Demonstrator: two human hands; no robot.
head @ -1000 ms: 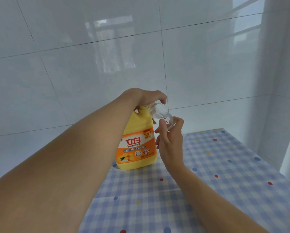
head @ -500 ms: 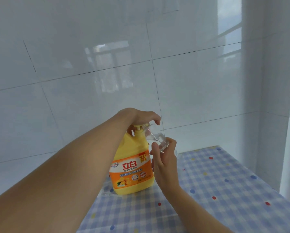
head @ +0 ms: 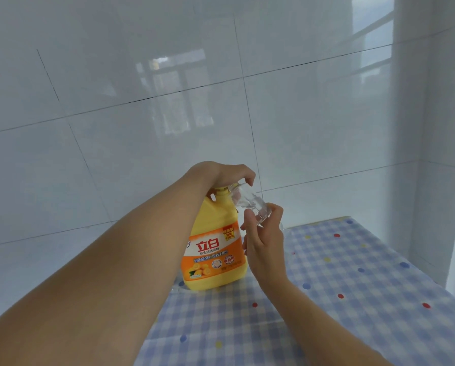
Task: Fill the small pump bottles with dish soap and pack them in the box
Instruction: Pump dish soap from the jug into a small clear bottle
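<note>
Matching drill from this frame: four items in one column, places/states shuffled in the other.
1. left hand
2. right hand
3. dish soap jug
4. small clear bottle

A. tilted, mouth up by the jug's pump
B. stands upright on the checked tablecloth
C. curls over the top of the jug's pump
D. grips the small clear bottle from below

Pairs: 1-C, 2-D, 3-B, 4-A

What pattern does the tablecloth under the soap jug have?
The tablecloth is blue-and-white check with coloured dots; head view shows it best.
</note>
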